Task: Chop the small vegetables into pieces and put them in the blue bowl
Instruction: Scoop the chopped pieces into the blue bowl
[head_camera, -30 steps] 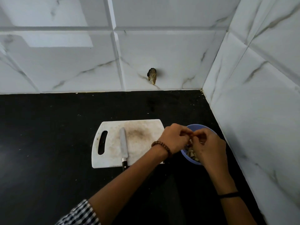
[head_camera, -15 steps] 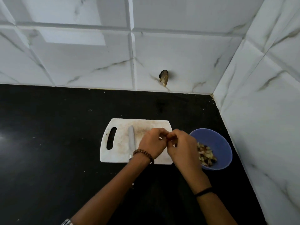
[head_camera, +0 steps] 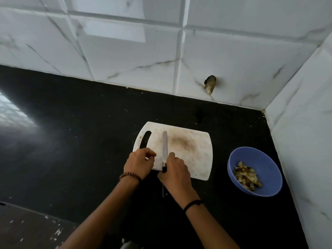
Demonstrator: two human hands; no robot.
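A white cutting board [head_camera: 195,151] with a brown stain lies on the black counter. A knife [head_camera: 164,146] lies on it, blade pointing away and dark handle hanging over the front edge. My right hand [head_camera: 177,172] is over the handle, thumb on its left and fingers on its right, curled round it. My left hand [head_camera: 139,163] hovers at the board's front left corner with its fingers curled and nothing visible in them. The blue bowl [head_camera: 267,162] stands to the right of the board and holds chopped vegetable pieces [head_camera: 247,177]. I see no whole vegetables.
White marble-look tiled walls close off the back and right, meeting in a corner behind the bowl. A dark hole [head_camera: 210,83] breaks the back wall. The black counter [head_camera: 77,141] stretches left, and its front edge runs across the lower left.
Both hands left the bowl and moved left across the board. The right hand now closes on the knife handle and the left sits beside it. The view has swung right and down.
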